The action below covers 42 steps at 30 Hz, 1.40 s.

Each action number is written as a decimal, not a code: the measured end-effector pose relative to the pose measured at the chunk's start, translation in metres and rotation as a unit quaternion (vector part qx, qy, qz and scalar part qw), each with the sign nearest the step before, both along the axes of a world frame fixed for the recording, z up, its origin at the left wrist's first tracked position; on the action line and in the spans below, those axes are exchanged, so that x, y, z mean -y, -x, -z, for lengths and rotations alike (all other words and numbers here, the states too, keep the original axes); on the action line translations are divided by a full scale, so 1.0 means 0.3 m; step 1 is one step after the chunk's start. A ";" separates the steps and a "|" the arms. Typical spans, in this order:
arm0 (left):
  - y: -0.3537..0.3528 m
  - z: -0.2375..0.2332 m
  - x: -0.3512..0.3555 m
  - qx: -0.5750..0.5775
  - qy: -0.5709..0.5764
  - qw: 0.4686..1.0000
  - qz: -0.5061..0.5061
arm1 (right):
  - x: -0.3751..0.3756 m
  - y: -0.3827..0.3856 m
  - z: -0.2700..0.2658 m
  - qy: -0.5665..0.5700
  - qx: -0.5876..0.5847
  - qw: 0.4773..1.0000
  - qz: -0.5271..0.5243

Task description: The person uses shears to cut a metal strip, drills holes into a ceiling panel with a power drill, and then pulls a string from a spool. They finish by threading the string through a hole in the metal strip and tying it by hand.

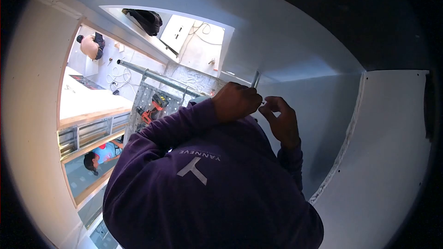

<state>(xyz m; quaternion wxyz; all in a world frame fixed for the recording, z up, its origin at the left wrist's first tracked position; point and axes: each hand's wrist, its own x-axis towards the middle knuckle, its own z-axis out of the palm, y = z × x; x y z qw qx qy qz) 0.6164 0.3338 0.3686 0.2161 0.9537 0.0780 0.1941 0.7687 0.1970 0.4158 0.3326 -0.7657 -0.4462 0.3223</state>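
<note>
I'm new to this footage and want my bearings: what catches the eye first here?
A purple sweatshirt fills the lower middle, its sleeves rising to two hands at centre. The left hand is closed round a thin metal piece, with the right hand beside it, fingers curled. Through an opening at left show a grey pipe, a red tool, a person above and another person below.

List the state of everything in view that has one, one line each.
left hand: grip shut on metal strip.
right hand: raised beside it, fingers curled; grip unclear.
metal strip: upright, top end showing above the fist.
red power tool: lying unheld on perforated platform.
</note>
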 end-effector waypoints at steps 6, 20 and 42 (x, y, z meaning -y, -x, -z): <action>0.002 0.000 0.001 -0.004 0.032 0.999 0.003 | 0.000 -0.018 0.041 0.038 0.002 0.999 -0.038; 0.022 0.004 -0.011 0.016 0.073 0.997 0.012 | -0.005 -0.012 0.037 -0.053 0.064 0.994 -0.067; 0.047 -0.024 -0.020 -0.025 0.115 0.993 -0.007 | -0.016 0.004 0.029 0.036 0.060 0.995 -0.077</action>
